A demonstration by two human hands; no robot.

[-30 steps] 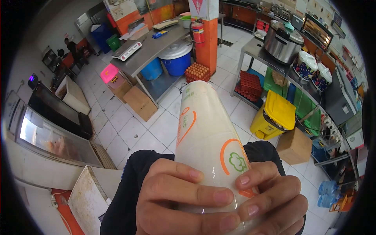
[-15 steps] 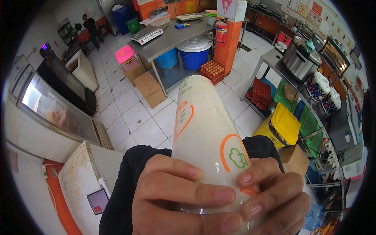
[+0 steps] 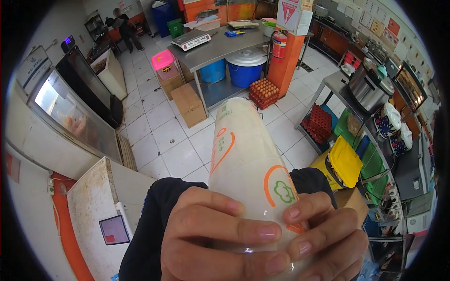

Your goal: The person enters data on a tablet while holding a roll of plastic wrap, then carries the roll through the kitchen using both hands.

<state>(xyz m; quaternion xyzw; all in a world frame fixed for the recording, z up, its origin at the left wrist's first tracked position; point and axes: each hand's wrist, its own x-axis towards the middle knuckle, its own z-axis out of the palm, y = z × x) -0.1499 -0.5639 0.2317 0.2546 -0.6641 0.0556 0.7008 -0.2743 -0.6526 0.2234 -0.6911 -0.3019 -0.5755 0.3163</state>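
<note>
A long white cylindrical pack (image 3: 248, 154) in glossy plastic, printed in orange and green, points away from me in the middle of the view. What it contains I cannot make out. My left hand (image 3: 220, 239) is wrapped round its near end from the left, fingers across the top. From the right, my right hand (image 3: 328, 239) grips the same end, its fingertips close to those of the left. Both thumbs and the underside of the pack are hidden.
Ahead stands a steel table (image 3: 225, 49) with a scale (image 3: 191, 42). Egg trays (image 3: 264, 92) sit on the floor by an orange pillar (image 3: 285, 70). To the right are a yellow bin (image 3: 344, 161) and a large steel pot (image 3: 370, 86). A white cabinet (image 3: 96, 196) stands close left. A person (image 3: 125, 30) is far back.
The room has shifted a little right and down in view, as my head turned slightly. Both hands keep their grip on the pack. The far person's pose has changed.
</note>
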